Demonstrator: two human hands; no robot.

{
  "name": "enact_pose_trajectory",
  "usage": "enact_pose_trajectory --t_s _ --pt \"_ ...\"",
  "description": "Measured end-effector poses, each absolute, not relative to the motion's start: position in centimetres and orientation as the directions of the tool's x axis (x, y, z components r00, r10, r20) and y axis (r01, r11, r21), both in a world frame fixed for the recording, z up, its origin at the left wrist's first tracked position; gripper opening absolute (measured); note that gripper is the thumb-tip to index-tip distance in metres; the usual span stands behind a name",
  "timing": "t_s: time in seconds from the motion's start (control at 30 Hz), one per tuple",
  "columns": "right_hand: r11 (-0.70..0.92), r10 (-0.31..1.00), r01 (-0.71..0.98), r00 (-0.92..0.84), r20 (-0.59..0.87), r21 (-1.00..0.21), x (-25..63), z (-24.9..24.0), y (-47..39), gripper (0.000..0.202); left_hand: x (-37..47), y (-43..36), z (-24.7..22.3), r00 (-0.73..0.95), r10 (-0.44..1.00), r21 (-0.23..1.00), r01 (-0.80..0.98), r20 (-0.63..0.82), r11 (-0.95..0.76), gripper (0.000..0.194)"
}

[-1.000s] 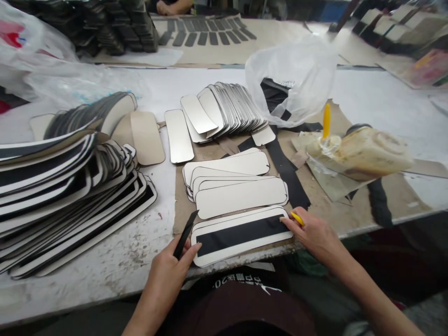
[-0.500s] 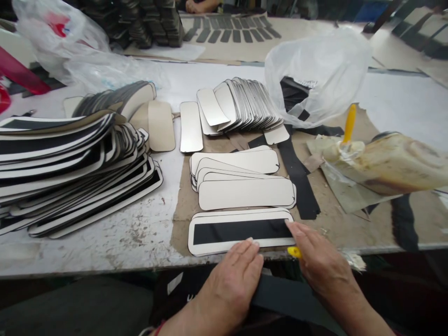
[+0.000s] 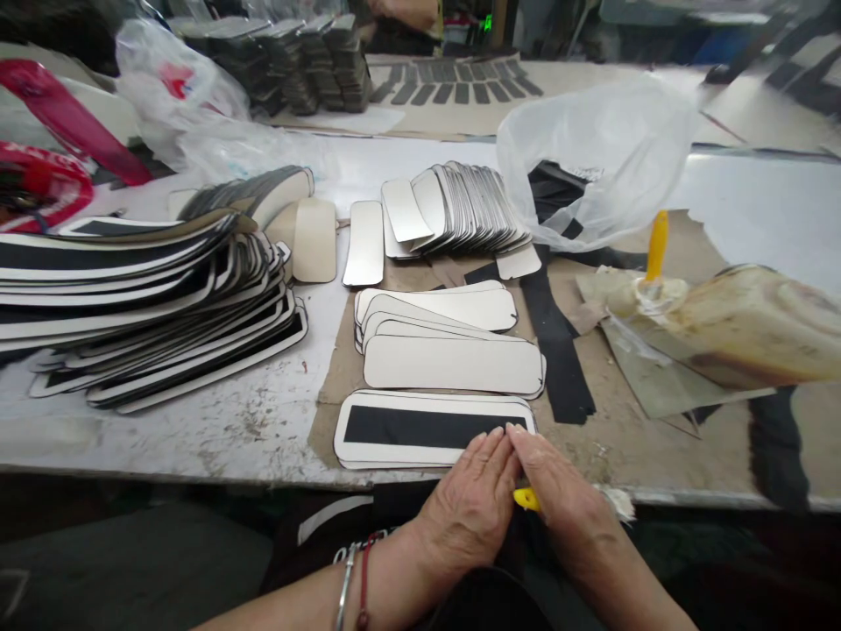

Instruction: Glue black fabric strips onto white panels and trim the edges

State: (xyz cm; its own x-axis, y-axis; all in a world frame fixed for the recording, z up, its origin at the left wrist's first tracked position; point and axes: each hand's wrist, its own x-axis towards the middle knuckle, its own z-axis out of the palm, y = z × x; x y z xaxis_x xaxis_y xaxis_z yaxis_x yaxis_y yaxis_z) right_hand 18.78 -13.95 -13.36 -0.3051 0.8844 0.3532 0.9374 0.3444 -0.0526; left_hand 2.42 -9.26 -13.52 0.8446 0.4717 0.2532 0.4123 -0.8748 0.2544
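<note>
A pale rounded panel with a black strip point(image 3: 413, 426) along its middle lies at the table's front edge, on top of another pale panel point(image 3: 348, 460). My left hand point(image 3: 469, 495) rests flat with its fingertips on the strip's right part. Beside it, my right hand point(image 3: 558, 486) touches the strip's right end with its fingertips. A yellow-handled brush point(image 3: 526, 499) is tucked in the right palm; the handle's end sticks out on the left, and a whitish clump shows past the hand. Just behind lie several overlapping blank panels point(image 3: 453, 362).
Stacked panels with black strips point(image 3: 151, 298) fill the left. Fanned pale panels point(image 3: 469, 210) stand at the back middle. A translucent plastic bag point(image 3: 611, 158) holds black pieces. At right lies a stained container point(image 3: 755, 324) near a yellow handle point(image 3: 657, 245). Black strips point(image 3: 558, 350) lie on brown paper.
My left hand has moved right along the strip, now meeting my right hand at its end. The right hand still holds the brush. The camera view has shifted slightly.
</note>
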Motion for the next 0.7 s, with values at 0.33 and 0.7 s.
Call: enact_pose_trajectory --t_s 0.33,0.7 --pt "0.426 0.865 0.905 -0.407 0.293 0.0 18.5 -13.2 -13.5 0.058 -0.8 -8.5 -13.3 0.79 0.545 0.149 0.525 0.283 -0.838 0.044" --pt "0.396 0.9 0.917 -0.38 0.213 -0.04 18.9 -13.8 -14.0 0.065 -4.8 -7.6 -13.3 0.696 0.635 0.163 0.62 0.335 -0.767 0.047"
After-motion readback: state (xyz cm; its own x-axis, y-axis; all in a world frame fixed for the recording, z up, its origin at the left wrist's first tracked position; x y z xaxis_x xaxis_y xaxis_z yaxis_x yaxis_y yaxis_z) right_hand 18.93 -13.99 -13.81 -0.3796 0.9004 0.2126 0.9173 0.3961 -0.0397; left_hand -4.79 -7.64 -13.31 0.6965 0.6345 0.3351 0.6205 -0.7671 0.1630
